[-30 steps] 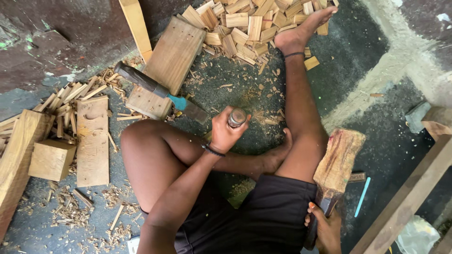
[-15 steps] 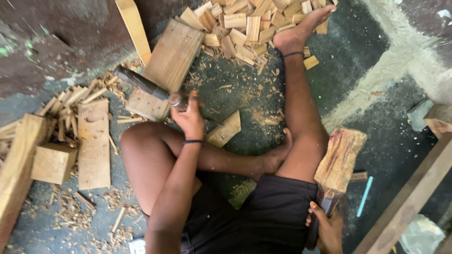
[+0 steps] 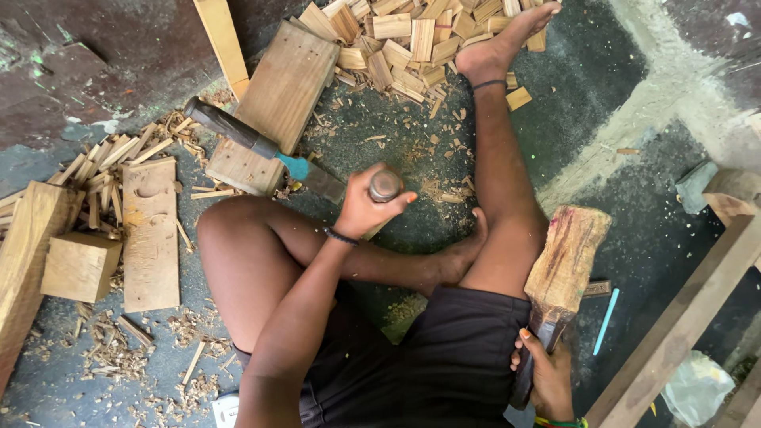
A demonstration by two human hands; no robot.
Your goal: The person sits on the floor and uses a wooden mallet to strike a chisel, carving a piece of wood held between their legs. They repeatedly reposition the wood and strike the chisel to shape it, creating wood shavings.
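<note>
I see my left hand (image 3: 366, 208) closed around the shaft of a steel chisel with a round, mushroomed grey striking head (image 3: 385, 185), held upright just above the dark floor between my knees. My right hand (image 3: 547, 372) at five o'clock is wrapped around the dark handle of a heavy wooden mallet with a blocky, red-stained head (image 3: 564, 257), which is raised beside my right knee. I cannot see what lies under the chisel tip; my hand and wrist cover it.

My worries from here: the mallet head is broad and the chisel top small, with my thumb and fingers right beneath it, so a slightly off-centre blow could glance onto my knuckles. My bare right foot (image 3: 464, 254) rests at three o'clock from the chisel, close enough that a slipping edge or a splitting piece could reach it. The long hatchet with a dark handle and turquoise-marked blade (image 3: 265, 147) lies at ten o'clock, its blade end near my left hand, easy to brush against. The heap of short cut wooden blocks (image 3: 404, 40) at twelve o'clock touches my outstretched left foot (image 3: 503, 43), and loose chips everywhere could let a workpiece skid.
</note>
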